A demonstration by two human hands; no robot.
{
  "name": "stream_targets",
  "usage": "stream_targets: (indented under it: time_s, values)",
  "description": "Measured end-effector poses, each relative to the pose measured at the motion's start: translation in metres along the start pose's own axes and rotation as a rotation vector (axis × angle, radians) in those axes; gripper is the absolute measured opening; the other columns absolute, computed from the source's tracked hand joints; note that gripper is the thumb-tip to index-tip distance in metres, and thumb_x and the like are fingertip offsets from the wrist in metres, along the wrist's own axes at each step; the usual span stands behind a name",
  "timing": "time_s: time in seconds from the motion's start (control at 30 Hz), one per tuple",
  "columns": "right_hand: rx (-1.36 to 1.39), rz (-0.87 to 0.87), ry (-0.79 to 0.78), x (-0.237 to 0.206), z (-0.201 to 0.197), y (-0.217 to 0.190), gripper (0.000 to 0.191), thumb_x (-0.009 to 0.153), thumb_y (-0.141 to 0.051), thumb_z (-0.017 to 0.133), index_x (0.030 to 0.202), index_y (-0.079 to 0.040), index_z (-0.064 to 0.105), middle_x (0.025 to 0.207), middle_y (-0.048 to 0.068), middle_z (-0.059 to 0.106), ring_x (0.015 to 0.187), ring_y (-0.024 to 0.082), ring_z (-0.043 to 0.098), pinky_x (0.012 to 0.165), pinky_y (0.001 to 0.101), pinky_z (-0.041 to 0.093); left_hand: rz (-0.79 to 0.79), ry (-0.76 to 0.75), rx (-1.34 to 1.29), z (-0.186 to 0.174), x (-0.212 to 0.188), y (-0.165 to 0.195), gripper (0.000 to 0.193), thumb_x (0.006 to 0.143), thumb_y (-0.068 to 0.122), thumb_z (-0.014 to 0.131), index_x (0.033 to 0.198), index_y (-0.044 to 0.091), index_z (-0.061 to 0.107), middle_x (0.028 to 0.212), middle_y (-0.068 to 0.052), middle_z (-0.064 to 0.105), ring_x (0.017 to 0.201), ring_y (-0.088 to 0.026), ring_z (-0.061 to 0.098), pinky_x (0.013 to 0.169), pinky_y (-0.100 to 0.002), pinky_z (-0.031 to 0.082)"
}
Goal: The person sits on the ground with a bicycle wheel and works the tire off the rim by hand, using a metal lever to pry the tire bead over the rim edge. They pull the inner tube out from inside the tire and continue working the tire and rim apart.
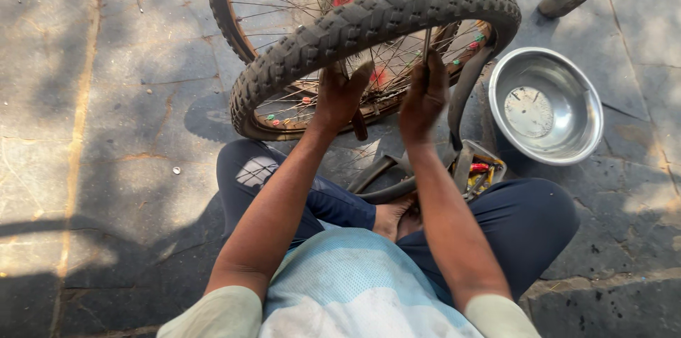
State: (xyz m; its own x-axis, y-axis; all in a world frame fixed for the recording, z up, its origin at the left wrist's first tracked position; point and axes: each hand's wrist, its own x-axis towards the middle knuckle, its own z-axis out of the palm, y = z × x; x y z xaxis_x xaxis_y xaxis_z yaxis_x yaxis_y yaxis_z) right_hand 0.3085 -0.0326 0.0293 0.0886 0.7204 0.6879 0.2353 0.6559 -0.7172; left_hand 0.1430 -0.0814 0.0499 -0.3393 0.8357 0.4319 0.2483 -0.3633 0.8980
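Left hand (340,97) and right hand (423,97), frame centre, fingers curled gripping tyre (369,22) edge, bracing wheel (284,107) upright; steel bowl (545,105) at right.

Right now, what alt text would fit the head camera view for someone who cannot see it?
A person squatting on stone paving works both hands, left hand and right hand, at a knobby black tyre partly off a spoked bicycle wheel. A steel bowl holding water sits to the right.

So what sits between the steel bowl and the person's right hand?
In the head view, a loop of black inner tube hangs down between the right hand and the steel bowl; the tyre passes above it.
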Motion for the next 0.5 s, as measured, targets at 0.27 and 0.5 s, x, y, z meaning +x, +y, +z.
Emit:
stream_targets:
  time_s: [0.27,0.5]
  values:
    - [-0.677,0.038,-0.693,0.101,-0.095,-0.095,0.040,0.112,-0.031,0.056,0.143,-0.006,0.062,0.132,0.022,0.068,0.115,0.038,0.066,0.097,0.0496,0.052,-0.021,0.057,-0.075,-0.003,0.009,-0.007,0.042,0.101,0.022,0.068,0.135,0.002,0.053,0.128,-0.018,0.066,0.119,-0.033,0.064,0.106,-0.044,0.049]
    - [-1.105,0.465,-1.461,0.277,-0.103,-0.088,0.044,0.112,-0.036,0.049,0.144,-0.008,0.062,0.086,0.023,0.068,0.070,0.033,0.063,0.064,0.0498,0.056,0.069,0.018,-0.076,0.001,-0.015,0.009,0.043,0.101,0.016,0.066,0.137,0.000,0.048,0.133,-0.019,0.061,0.127,-0.032,0.058,0.111,-0.042,0.043]
